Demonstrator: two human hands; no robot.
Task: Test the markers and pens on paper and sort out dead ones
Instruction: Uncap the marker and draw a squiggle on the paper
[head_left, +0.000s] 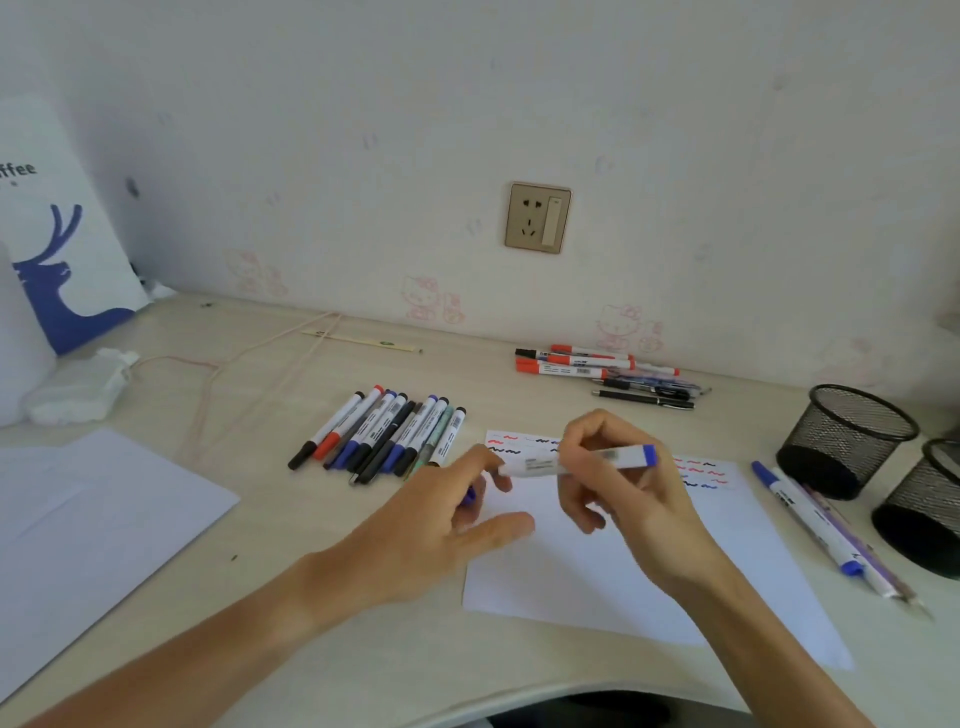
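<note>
My right hand (618, 478) grips a white marker with a blue end (587, 460), held level above the test paper (623, 571). My left hand (457, 514) is at the marker's left end and holds a blue cap (469, 497) in its curled fingers. Red, black and blue squiggles (701, 473) run along the paper's far edge. A row of several markers and pens (384, 434) lies left of the paper. A second pile of red markers and dark pens (602, 371) lies near the wall. Two pens, one blue-capped (810, 519), lie right of the paper.
Two black mesh pen cups (841, 436) stand at the right edge. Another blank sheet (88, 525) lies at the left. A white bag with a blue deer (67, 260), crumpled tissue (78, 389), a pink cord (234, 374) and a wooden stick (363, 342) sit toward the back.
</note>
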